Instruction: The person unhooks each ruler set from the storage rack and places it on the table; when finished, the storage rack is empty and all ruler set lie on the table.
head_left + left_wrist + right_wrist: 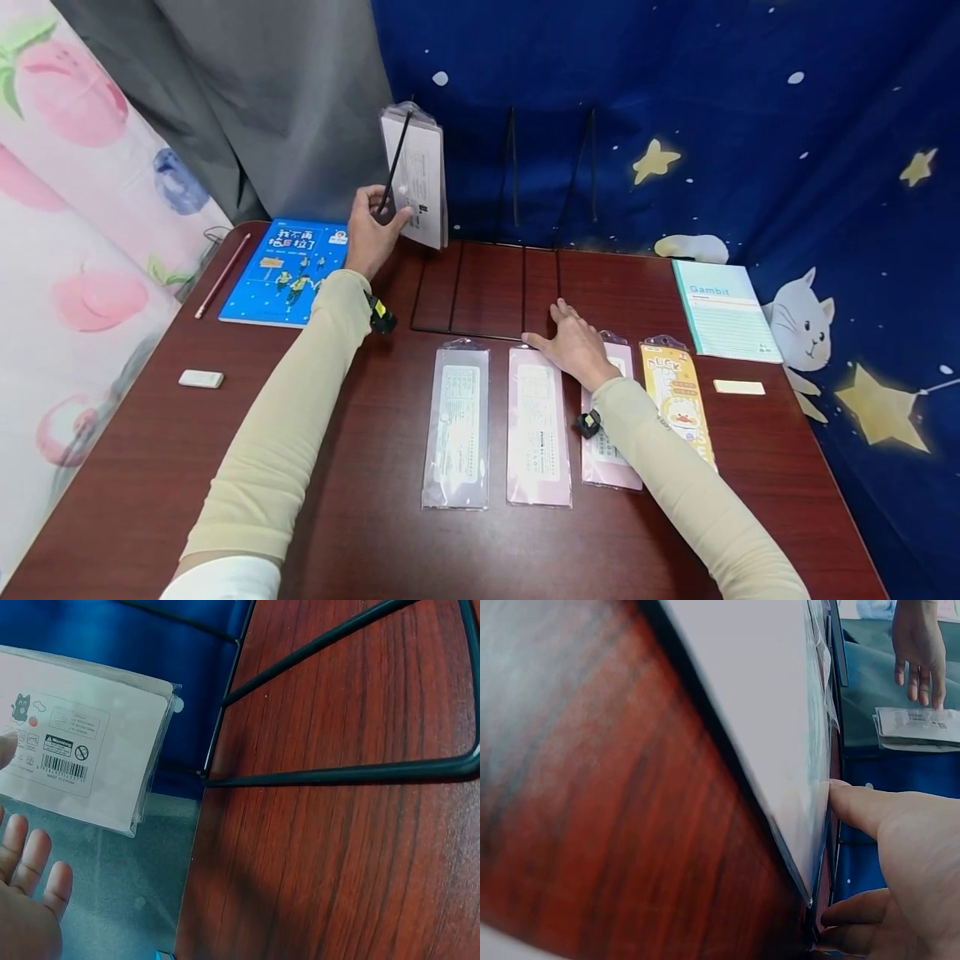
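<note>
Nearest the camera, four flat sleeved packets lay in a row on the table point(187, 467): a clear packet point(457, 425), a pink packet point(537, 425), a second pink packet point(609, 454) partly under my right forearm, and a yellow packet point(678, 400) printed "DUCK". My right hand point(576, 342) rested flat, fingers extended and grasping nothing, at the tops of the two pink packets, with its fingertips reaching onto the base of the black wire rack point(487, 287).

Farther back, at the rack's left end, my left hand point(372, 227) held the upright stack of packets point(416, 175) against a slanted rack wire. The head view showed thumb and fingers closed around the stack's lower edge. The left wrist view showed a barcode label on the stack's back, its small print unreadable.

I judged the stack light but flexible, with slick plastic sleeves liable to slide against each other. It should be gripped across the full stack at the lower edge, not by one sleeve.

At the far left lay a blue book point(288, 271) with Chinese lettering I could not read, a pencil point(222, 275) and an eraser point(201, 378). At the far right lay a teal notebook point(723, 310) marked "Gambit" and a second eraser point(738, 387).
</note>
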Motion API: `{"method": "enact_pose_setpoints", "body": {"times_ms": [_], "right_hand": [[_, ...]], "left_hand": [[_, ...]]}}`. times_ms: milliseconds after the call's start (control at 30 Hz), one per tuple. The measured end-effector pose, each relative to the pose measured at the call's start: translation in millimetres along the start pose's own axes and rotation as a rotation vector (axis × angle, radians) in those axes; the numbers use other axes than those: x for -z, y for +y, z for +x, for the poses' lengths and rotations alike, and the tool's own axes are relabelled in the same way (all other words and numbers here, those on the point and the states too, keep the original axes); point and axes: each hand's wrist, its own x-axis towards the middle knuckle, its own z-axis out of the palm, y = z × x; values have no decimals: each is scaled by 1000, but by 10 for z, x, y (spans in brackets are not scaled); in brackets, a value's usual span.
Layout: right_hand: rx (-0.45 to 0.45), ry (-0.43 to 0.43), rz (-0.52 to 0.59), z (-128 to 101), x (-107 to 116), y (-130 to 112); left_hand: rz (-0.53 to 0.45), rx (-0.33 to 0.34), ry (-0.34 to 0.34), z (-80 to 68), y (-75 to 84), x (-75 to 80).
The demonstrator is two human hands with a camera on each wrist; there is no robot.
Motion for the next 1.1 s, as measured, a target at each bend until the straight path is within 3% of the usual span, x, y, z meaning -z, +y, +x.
{"method": "enact_pose_setpoints", "body": {"times_ms": [133,433,667,900,1100], "right_hand": [[-1,3,8,-8,2,-2],[1,10,7,6,-6,-2],[6,10,2,1,-6,5],[13,12,2,-2,-1,14],[19,8,12,-4,5,6]], "left_hand": [[-30,-8,3,1,7,-30],[-145,0,-118,-80,159,-19],[-247,-19,-88,-241,389,43],[-353,-37,-52,-288,213,14],[-359,-64,-39,-313,74,22]]}}
